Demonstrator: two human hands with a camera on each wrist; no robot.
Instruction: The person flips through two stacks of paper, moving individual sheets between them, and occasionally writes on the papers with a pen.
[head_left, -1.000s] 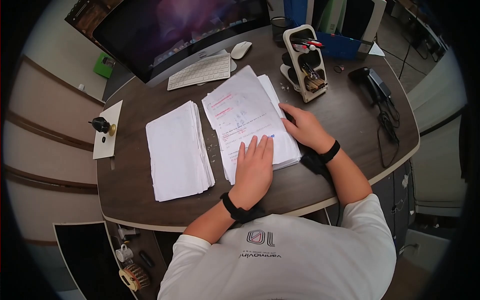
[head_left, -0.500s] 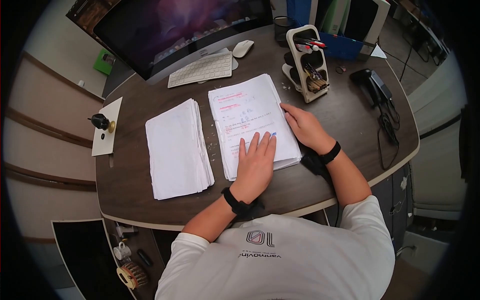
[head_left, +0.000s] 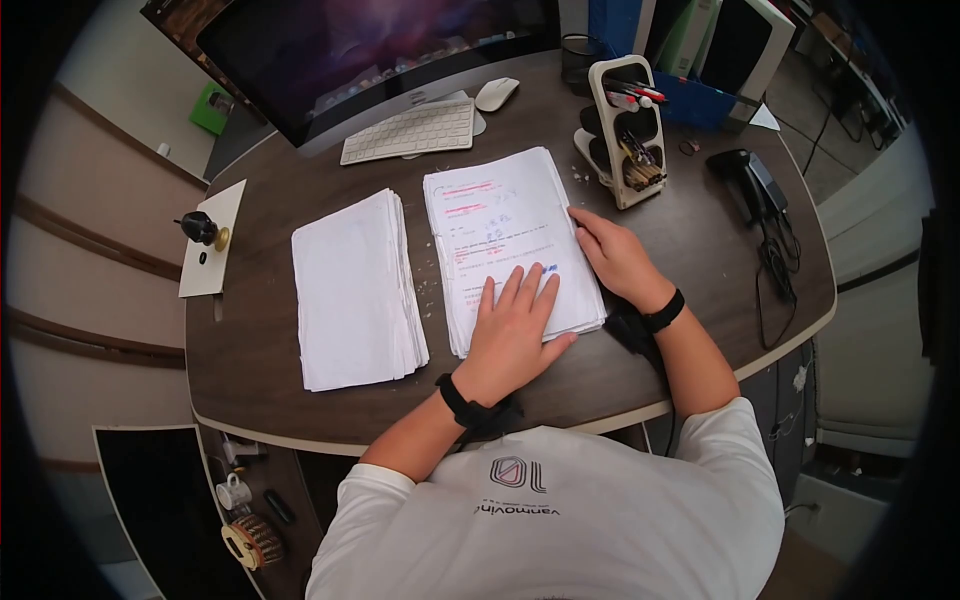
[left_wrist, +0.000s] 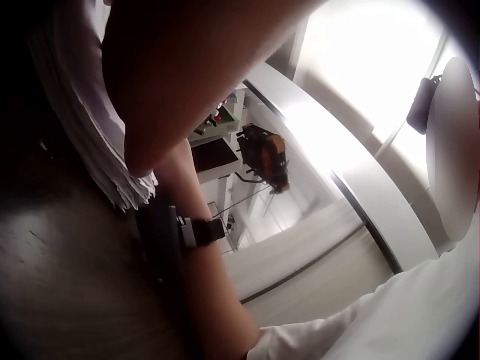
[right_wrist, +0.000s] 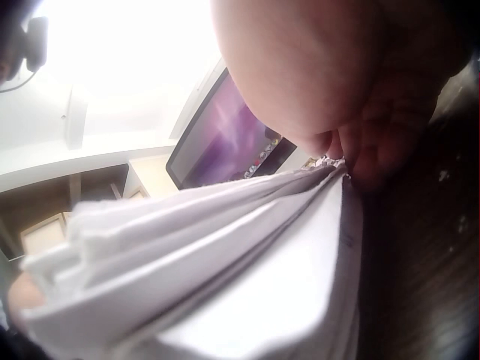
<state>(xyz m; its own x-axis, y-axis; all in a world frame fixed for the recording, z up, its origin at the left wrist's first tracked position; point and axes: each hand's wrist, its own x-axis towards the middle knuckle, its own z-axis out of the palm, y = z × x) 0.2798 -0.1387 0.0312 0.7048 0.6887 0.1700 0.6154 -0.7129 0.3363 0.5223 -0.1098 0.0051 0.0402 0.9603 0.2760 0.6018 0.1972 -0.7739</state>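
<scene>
Two hands are at the printed pile (head_left: 485, 235) on the desk (head_left: 250, 345), on the near side of the keyboard (head_left: 415, 132), in front of its right end. The left hand (head_left: 508, 345) lies palm down, nearer the person than the keyboard, over the lower part of the top sheet; its fingers are spread and nearly straight, pointing toward the keyboard, with the thumb out to the right, and it presses on the page without gripping anything. Its forearm slants forward and to the right. The right hand (head_left: 622, 262), farther to the right of the keyboard, stands at the pile's right edge, its forearm slanting forward and to the left. Its fingers touch that edge, only slightly bent from above; whether they pinch any sheets I cannot tell. The right wrist view shows the paper edges uneven, with gaps between sheets.

The printed pile's long side runs from the person toward the keyboard, its far end leaning a little left, and the lines of print go across the short way. A second pile (head_left: 350, 290), white on top, lies near the keyboard's left end, its long side running much the same way. To the keyboard's right are the mouse (head_left: 497, 95) and, beyond that, the pen holder (head_left: 604, 125)
</scene>
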